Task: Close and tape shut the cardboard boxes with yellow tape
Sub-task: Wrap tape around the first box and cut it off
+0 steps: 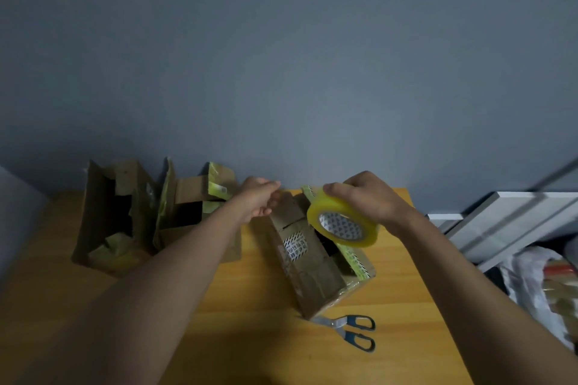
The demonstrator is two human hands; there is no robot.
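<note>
Boxes are waiting to be taped; scissors (350, 330) are lying nearest, ready for cutting. Behind them, one cardboard box (312, 262) is sitting mid-table. The right hand (369, 197) is gripping the yellow tape roll (342, 222) above it. The left hand (261, 200) is pinching its far flap, probably to close it. Two open boxes (150, 219) are standing farther left.

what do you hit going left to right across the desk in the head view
open torn box → second open box → left hand → box being closed → tape roll held by right hand → white shelf unit off the desk's right edge
</note>
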